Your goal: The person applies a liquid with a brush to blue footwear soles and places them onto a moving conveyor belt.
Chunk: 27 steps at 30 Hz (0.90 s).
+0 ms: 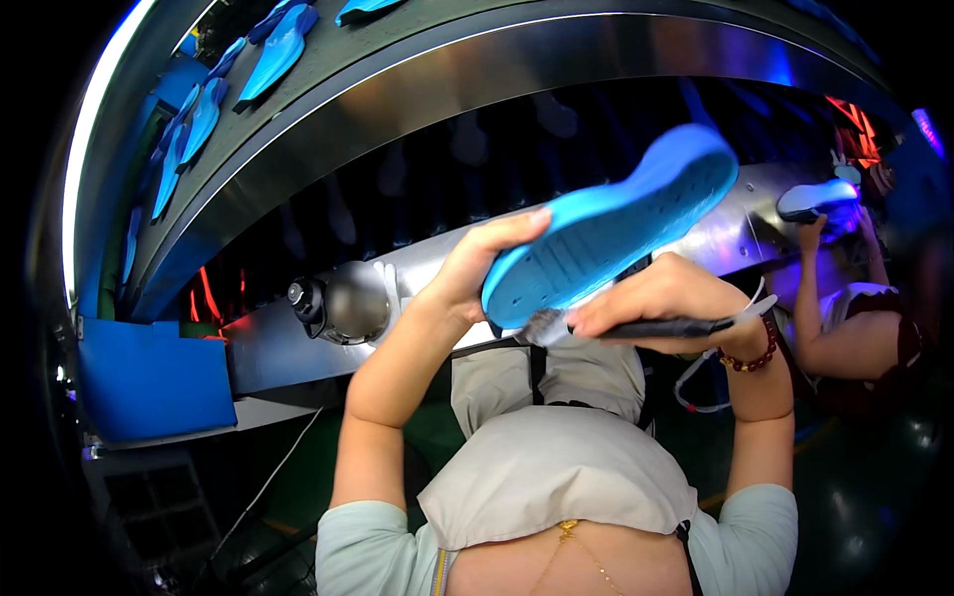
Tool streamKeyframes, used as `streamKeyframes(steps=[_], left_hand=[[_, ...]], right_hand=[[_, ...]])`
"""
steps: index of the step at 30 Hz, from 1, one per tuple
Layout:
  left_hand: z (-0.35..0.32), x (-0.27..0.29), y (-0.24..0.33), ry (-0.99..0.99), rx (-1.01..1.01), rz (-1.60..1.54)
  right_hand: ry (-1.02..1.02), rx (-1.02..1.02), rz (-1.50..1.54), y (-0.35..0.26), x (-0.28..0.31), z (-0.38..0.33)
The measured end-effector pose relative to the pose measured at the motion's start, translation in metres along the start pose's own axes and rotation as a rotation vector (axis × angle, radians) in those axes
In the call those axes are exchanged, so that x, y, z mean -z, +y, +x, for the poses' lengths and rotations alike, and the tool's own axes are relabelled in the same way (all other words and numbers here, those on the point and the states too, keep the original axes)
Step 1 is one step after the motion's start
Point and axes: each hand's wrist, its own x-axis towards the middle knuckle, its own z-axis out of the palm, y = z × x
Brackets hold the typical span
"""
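Note:
A blue shoe sole (606, 233) is tilted in front of me, its hollow inner side showing ribs and small holes. My left hand (482, 263) grips it at the near left end, thumb over the rim. In my right hand (661, 303) is a brush with a black handle (661, 329). Its bristles (542, 326) meet the lower edge of the sole. The fingers of my right hand are wrapped round the brush. A beaded bracelet (750, 348) circles my right wrist.
A metal ledge (268, 343) runs across in front, with a dark-lidded container (348, 303) on it at left. Above curves a conveyor (338, 45) carrying several blue soles (278, 50). A blue box (149, 377) stands at left. At right a co-worker's hands (815, 233) hold a shoe (820, 199).

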Motion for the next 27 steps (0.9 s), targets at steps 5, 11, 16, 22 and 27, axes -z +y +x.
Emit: streamKeyframes(steps=[5,11,16,22,27], left_hand=[[-0.003,-0.003,-0.004,0.029,0.137,0.083],[-0.008,0.003,-0.009,0.138,0.197,0.284],[-0.011,0.012,-0.005,0.135,0.170,0.288],[-0.003,0.025,-0.019,0.153,0.085,0.035],[0.017,0.016,-0.032,0.144,-0.042,0.139]], right_hand=[[0.006,-0.045,-0.038,0.007,0.010,-0.007],[-0.344,-0.160,-0.300,0.000,0.029,-0.012],[-0.202,-0.288,-0.228,0.022,0.041,-0.019],[0.046,-0.321,0.077,0.023,0.032,-0.015],[0.342,-0.510,0.243,0.044,0.006,0.018]])
